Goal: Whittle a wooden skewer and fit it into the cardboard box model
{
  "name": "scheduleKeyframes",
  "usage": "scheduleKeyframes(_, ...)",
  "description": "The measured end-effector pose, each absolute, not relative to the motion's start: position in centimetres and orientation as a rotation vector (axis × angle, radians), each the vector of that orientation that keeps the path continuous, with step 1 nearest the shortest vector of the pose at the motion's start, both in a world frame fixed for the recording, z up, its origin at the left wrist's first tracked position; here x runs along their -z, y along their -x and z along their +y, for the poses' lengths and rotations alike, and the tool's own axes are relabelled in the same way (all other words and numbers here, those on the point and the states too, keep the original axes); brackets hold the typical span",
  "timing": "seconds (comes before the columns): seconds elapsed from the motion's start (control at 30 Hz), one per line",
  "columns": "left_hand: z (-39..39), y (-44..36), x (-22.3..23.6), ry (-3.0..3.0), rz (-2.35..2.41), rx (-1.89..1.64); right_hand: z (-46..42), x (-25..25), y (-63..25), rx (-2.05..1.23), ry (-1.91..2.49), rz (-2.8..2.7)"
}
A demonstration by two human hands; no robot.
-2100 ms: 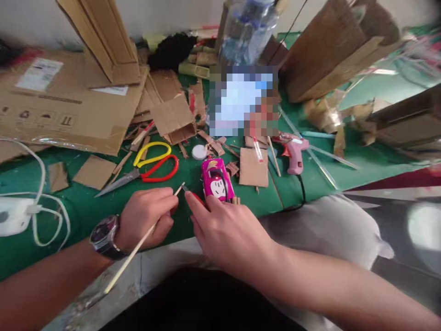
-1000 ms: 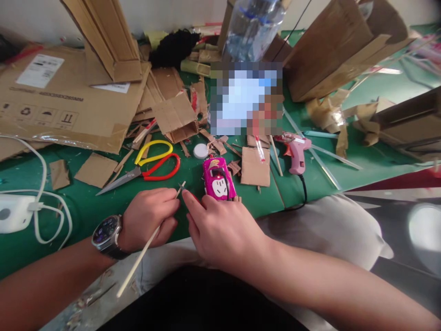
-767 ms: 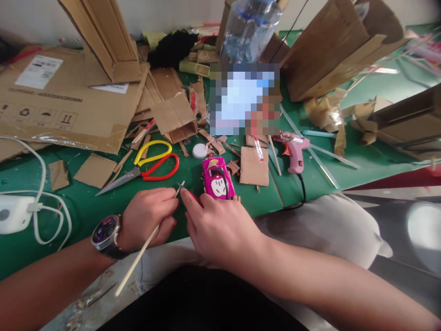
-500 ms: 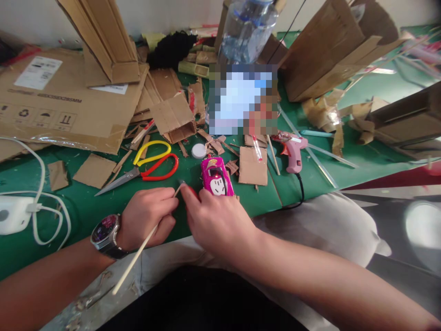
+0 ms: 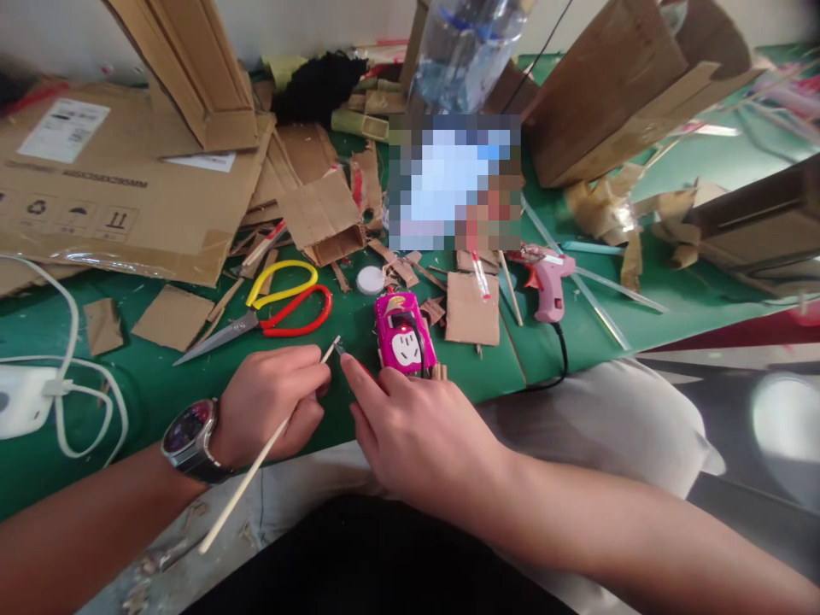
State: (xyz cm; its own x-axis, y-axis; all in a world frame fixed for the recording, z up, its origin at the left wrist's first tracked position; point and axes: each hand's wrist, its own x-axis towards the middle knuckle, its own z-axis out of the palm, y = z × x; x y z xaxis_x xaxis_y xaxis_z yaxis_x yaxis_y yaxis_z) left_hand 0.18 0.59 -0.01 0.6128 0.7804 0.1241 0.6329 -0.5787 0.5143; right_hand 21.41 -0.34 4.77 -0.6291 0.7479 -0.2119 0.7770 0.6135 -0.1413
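My left hand (image 5: 275, 401), with a watch on its wrist, is closed around a thin wooden stick (image 5: 247, 483). The stick slants from the lower left up through the fist, and its pale tip pokes out past the thumb and forefinger. Close beside that tip, my right hand (image 5: 416, 418) is closed on a small knife (image 5: 340, 347). Only its short grey blade and a bit of red show; the handle is mostly hidden under my fingers. The forefinger points along the blade, which sits at or very near the stick's tip. A pink car-shaped power socket (image 5: 402, 329) lies just beyond my right hand.
Scissors (image 5: 288, 312) with yellow and red handles lie left of centre. A pink glue gun (image 5: 549, 286) is at the right, its cord over the edge. Cardboard scraps (image 5: 472, 312), a white cap (image 5: 370, 280), a water bottle (image 5: 465, 60) and a white charger (image 5: 26, 401) surround the hands.
My right hand has drawn slightly down and back, so the stick's tip and the blade show more clearly. The stick's lower end has shifted slightly left.
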Motion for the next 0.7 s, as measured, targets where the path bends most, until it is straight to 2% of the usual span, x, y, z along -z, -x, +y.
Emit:
scheduleKeyframes(0.17,0.5,-0.5,0.2,-2.427,1.186,-0.385,-0.4,-4.8,-21.4,0.352,-1.289,2.729)
scheduleKeyframes(0.7,0.6,-0.5,0.3,-2.483,1.139,-0.408,0.3,-4.8,-20.3,0.401,-1.329,2.614)
